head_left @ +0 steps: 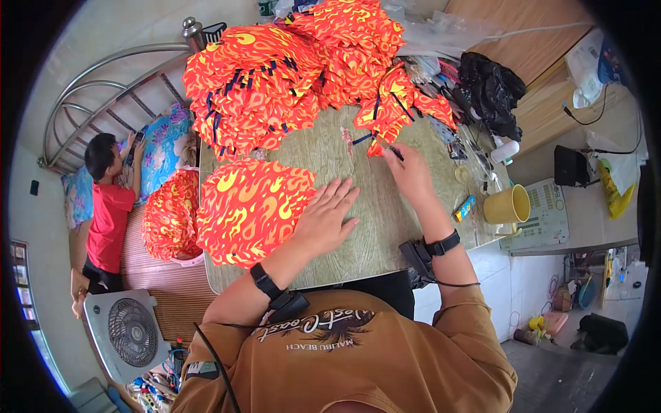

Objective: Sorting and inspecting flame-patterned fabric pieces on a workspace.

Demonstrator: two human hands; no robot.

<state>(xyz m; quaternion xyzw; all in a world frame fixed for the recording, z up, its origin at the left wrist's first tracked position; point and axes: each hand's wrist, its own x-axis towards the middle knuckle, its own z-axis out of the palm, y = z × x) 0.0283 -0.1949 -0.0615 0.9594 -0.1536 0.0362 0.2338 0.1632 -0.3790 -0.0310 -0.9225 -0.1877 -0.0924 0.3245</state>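
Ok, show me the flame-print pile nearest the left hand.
The flat pile on the table, front left, its edge at the left hand; others lie farther back or off the table.

Fingers of the right hand (413,175) partly cover a slim, dark, stick-like object (396,153), too small to identify. The palm of the left hand (327,212) is turned down out of sight, its forearm overlapping the flat stack of red-and-yellow flame-print fabric (248,210). The tall flame-print fabric heap (351,34) is cut off at the top edge, the brown short-sleeved T-shirt (358,375) at the bottom. Bundled flame-print fabric (172,217) hides most of a pink plastic basin (191,261)
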